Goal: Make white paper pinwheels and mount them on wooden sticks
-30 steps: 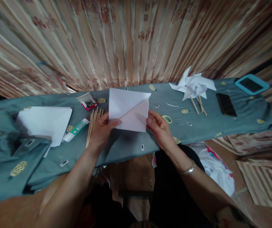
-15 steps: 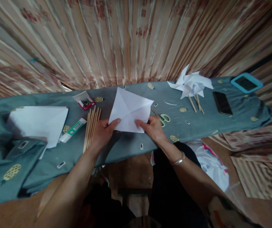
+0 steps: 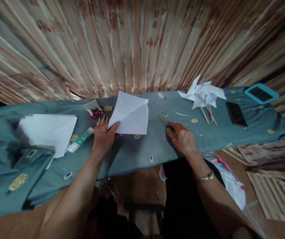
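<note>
My left hand [image 3: 106, 136] pinches the near left corner of a creased square sheet of white paper [image 3: 132, 114], thumb on top, and holds it up over the cloth. To the right, my right hand [image 3: 182, 136] is closed around the handles of a pair of scissors [image 3: 166, 123]. Their blades point away to the upper left, low over the tablecloth, and the fingers cover most of the handles. Behind my left hand lie several wooden sticks [image 3: 103, 120], partly hidden by it. A small red and white box [image 3: 94, 109] with small dark metal pieces inside stands just beyond them.
A stack of white paper [image 3: 49, 132] lies on the left, beside a green and white glue tube [image 3: 81, 139]. Paper pinwheels [image 3: 204, 93] on sticks, a black phone [image 3: 236, 114] and a blue-framed device [image 3: 261, 93] lie to the right. A curtain [image 3: 132, 43] hangs behind the table.
My right hand has let go of the paper, moved right and closed on the scissors. The paper, now in my left hand alone, has shifted slightly left.
</note>
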